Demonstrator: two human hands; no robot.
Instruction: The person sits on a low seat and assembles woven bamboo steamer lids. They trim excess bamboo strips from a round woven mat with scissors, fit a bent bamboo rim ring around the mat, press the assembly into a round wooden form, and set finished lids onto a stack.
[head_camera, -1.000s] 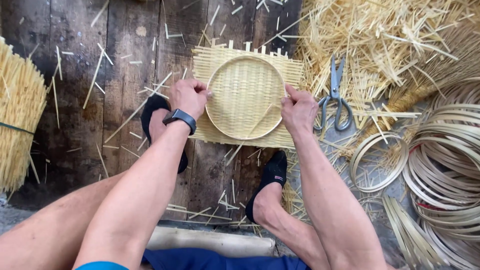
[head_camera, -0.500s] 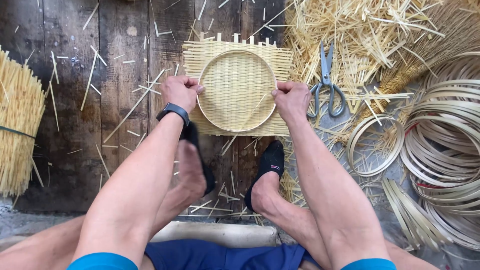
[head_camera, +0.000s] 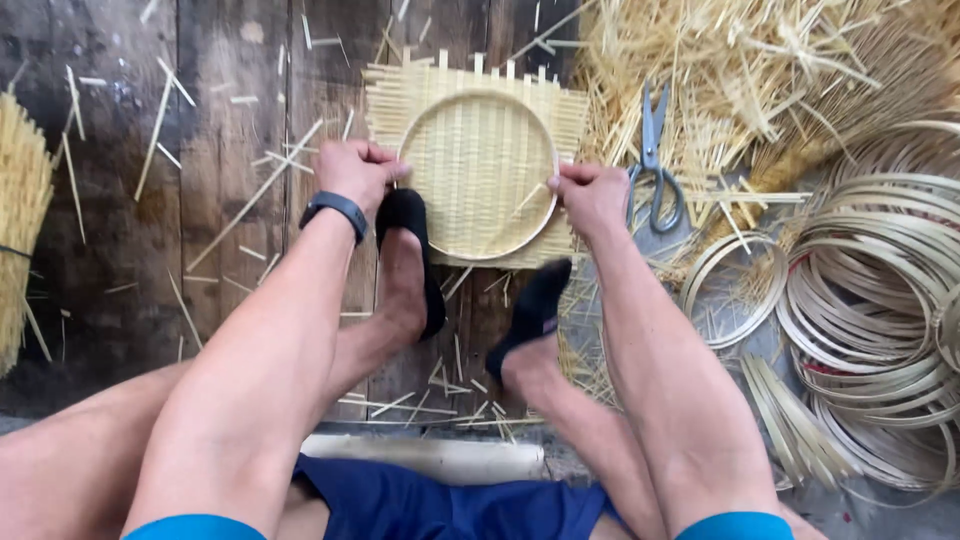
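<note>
While the person sits with both legs stretched forward, the black-socked feet (head_camera: 470, 290) rest on the plank floor (head_camera: 120, 230) just below the woven bamboo mat (head_camera: 480, 160). The left hand (head_camera: 355, 172), a dark wristband (head_camera: 335, 212) behind it, has its fingers clamped on the left edge of the round hoop (head_camera: 548, 165) pressed into the mat; the right hand (head_camera: 590, 195) pinches the right edge. Even pressure on both sides would likely keep the hoop centred and the weave flat. Beyond lie scissors (head_camera: 655, 160), loose straw (head_camera: 780, 70) and coiled bamboo rings (head_camera: 880, 300). No packages, labels or signs show.
</note>
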